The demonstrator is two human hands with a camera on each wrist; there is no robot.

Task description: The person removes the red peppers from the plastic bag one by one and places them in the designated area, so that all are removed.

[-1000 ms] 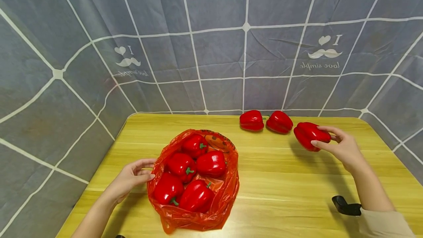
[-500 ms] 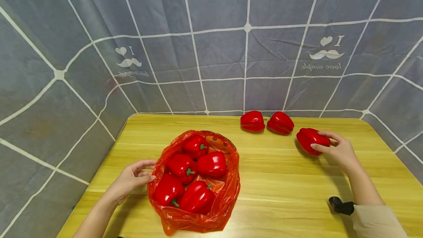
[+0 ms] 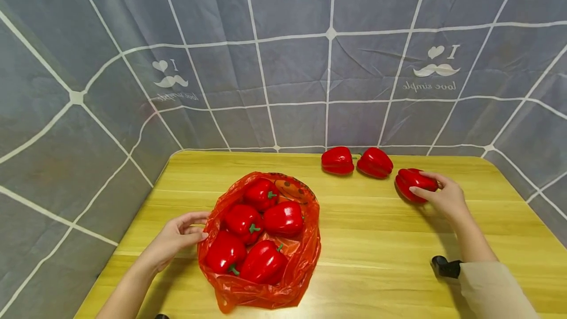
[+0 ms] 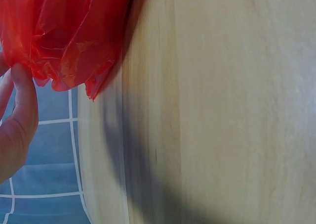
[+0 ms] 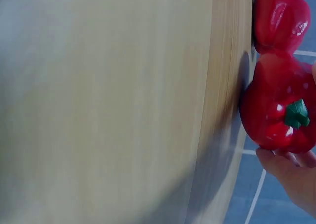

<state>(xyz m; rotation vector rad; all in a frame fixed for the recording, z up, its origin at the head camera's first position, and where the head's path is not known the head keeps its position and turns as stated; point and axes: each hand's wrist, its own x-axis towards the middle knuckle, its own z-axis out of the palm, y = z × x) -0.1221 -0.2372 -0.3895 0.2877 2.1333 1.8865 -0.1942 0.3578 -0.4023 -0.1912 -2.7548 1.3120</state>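
Desk, head view: a red plastic bag rests left of centre on the near side, mouth upward, containing five red peppers with green stems; a printed smiling face shows on its far inner wall. Left hand is at the bag's left rim, its grip pinching the plastic between thumb and fingers. Right hand is at the far right, its grip curled about the held pepper, thumb on the near side, fingers on the far side. Two loose peppers lie side by side near the far edge, left of the held pepper and just beside it. A black object adjoins the right sleeve. Grey cloth with white lines hangs behind. Left wrist view: fingertips contact the bag's edge; the hand is partly out of frame. Right wrist view: the held pepper's green stem faces the camera; one loose pepper appears beyond. Contact between held pepper and desk cannot be determined.
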